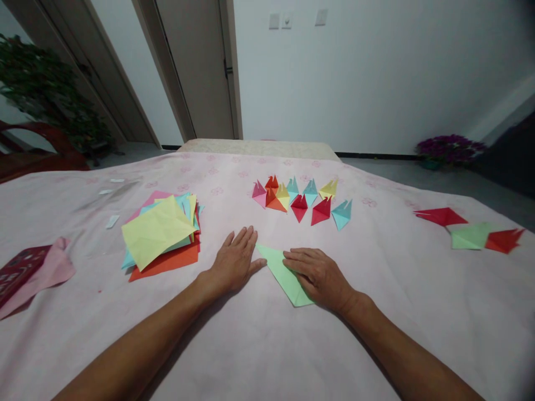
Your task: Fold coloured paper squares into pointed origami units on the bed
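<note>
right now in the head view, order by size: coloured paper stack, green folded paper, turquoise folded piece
1. stack of coloured paper sheets
2. light green folded paper triangle
3. turquoise folded paper piece, though farther away

Desk (267,345) w/ pink floral cloth: stack of coloured sheets (161,234) at left, cluster of small folded pieces (301,200) mid-back, three more folded pieces (472,231) far right. Potted plant (45,94) & doors (196,67) behind; purple flowers (449,147) on floor at right.

- Dim, even indoor light; the white wall (376,72) at the top reads grey.
- A soft shadow lies beside the left forearm (137,345), lower left.
- Wide-angle distortion tilts the doors (196,67) at upper left; the corners darken and blur.
</note>
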Demonstrator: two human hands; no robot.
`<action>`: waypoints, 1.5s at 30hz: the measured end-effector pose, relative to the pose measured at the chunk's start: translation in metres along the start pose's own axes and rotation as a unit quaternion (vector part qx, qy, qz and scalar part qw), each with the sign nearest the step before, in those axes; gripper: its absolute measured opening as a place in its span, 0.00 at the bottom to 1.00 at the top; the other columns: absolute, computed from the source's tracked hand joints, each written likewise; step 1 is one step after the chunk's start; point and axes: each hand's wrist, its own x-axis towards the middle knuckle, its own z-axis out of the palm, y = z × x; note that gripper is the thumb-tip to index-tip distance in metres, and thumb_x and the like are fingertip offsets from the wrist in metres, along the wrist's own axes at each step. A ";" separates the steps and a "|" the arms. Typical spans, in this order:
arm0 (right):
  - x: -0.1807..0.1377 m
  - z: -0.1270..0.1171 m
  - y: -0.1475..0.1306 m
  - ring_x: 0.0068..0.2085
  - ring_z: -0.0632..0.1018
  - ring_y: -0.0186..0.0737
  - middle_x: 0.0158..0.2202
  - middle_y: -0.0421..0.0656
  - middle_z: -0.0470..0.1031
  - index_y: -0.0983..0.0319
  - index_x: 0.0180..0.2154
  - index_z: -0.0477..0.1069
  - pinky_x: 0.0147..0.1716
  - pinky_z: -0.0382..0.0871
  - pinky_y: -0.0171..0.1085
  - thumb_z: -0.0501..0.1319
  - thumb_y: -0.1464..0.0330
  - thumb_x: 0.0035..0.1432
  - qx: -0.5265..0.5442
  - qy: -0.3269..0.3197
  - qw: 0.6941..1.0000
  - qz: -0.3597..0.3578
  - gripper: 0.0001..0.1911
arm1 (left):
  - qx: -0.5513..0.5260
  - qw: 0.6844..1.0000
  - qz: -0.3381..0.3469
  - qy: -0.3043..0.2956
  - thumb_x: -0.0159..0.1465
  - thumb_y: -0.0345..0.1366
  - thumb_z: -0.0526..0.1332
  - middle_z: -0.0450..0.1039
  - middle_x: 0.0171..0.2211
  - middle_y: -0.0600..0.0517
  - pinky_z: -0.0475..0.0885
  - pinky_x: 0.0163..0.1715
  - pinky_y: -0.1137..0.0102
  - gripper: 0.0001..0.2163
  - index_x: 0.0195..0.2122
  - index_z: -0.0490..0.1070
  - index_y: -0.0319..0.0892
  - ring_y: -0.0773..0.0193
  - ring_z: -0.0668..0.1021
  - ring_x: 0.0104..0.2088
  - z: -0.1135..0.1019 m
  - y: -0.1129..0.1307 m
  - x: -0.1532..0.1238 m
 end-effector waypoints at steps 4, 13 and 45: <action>0.005 0.000 0.000 0.45 0.77 0.43 0.44 0.46 0.80 0.58 0.48 0.76 0.48 0.70 0.45 0.56 0.74 0.63 0.055 0.065 0.993 0.082 0.15 | -0.070 0.994 0.005 0.081 0.70 0.42 0.53 0.64 0.62 0.38 0.65 0.58 0.56 0.20 0.58 0.66 0.36 0.51 0.69 0.61 -0.015 0.022 -0.001; 0.016 0.006 0.012 0.43 0.79 0.43 0.44 0.46 0.79 0.62 0.50 0.74 0.47 0.72 0.42 0.57 0.71 0.55 0.130 0.203 0.929 0.282 0.21 | -0.139 0.985 0.074 0.074 0.58 0.37 0.65 0.68 0.56 0.42 0.70 0.50 0.53 0.24 0.56 0.66 0.42 0.48 0.72 0.51 -0.020 0.080 0.005; -0.003 -0.007 0.006 0.58 0.73 0.45 0.57 0.44 0.74 0.59 0.54 0.72 0.60 0.65 0.51 0.54 0.82 0.49 -0.025 -0.025 0.999 -0.030 0.31 | -0.272 0.956 0.052 0.100 0.61 0.25 0.59 0.64 0.58 0.45 0.72 0.50 0.62 0.14 0.46 0.75 0.46 0.58 0.75 0.50 0.002 -0.017 -0.007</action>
